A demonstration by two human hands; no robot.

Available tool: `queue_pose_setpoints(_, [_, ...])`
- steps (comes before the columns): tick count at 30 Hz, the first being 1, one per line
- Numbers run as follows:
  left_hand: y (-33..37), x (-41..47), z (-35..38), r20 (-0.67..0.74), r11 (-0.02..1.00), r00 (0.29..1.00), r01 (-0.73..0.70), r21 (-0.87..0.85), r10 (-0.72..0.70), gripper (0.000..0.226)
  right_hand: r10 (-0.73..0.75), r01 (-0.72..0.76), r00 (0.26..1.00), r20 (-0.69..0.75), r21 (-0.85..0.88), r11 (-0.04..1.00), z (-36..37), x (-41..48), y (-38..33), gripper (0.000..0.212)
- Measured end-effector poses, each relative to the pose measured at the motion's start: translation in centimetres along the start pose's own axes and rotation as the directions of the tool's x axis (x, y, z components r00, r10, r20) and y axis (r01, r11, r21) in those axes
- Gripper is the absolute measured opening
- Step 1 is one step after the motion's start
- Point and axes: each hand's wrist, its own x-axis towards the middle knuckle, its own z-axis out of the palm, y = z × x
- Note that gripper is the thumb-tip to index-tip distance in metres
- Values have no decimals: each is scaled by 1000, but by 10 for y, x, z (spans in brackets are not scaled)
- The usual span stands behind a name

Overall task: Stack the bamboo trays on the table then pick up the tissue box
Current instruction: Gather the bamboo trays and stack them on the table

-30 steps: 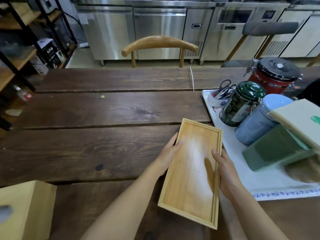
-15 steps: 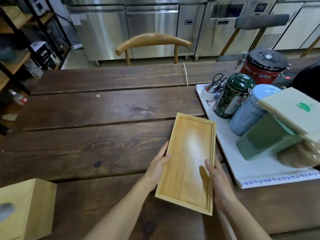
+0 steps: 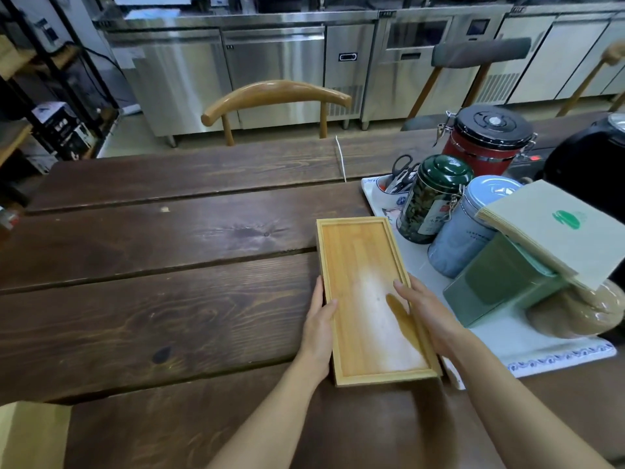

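A shallow rectangular bamboo tray point(image 3: 365, 286) lies lengthwise on the dark wooden table point(image 3: 152, 272), right of centre. My left hand point(image 3: 319, 324) grips its left long edge, thumb over the rim. On the right long edge rests my right hand point(image 3: 427, 313), thumb inside the tray. Whether another tray lies beneath it I cannot tell. The bamboo tissue box point(image 3: 32, 434) stands at the bottom left corner, cut off by the frame.
A white tray point(image 3: 527, 346) just right of the bamboo tray carries a green tin point(image 3: 433, 198), a blue tin point(image 3: 473, 225), a red canister point(image 3: 487, 140), a green box point(image 3: 507, 286) and a paper stack point(image 3: 561, 228). A wooden chair point(image 3: 275, 99) stands at the far side.
The tray has turned from tilted to nearly straight along the table and sits lower, beside the white tray. Both hands stayed on its long edges.
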Motion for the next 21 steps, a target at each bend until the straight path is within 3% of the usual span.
queue_pose_setpoints(4, [0,6,8,-41,999,999,-10,-46,8,55,49,-46,998,40,-73,996,-11,10,-19,44])
queue_pose_setpoints(7, [-1,6,8,-57,999,998,-25,-49,22,55,-14,6,999,-48,-157,988,-16,12,-25,32])
queue_pose_setpoints(9, [-2,6,8,-71,999,997,-29,-44,26,55,-33,19,996,-80,-170,985,-18,11,-24,35])
queue_pose_setpoints(12, [-4,8,11,-68,999,997,-27,-20,25,55,-32,14,995,-90,-193,981,-17,8,-22,17])
queue_pose_setpoints(21, [-5,8,21,-66,999,997,-32,18,33,56,-66,43,990,-127,-175,984,-16,2,-22,16])
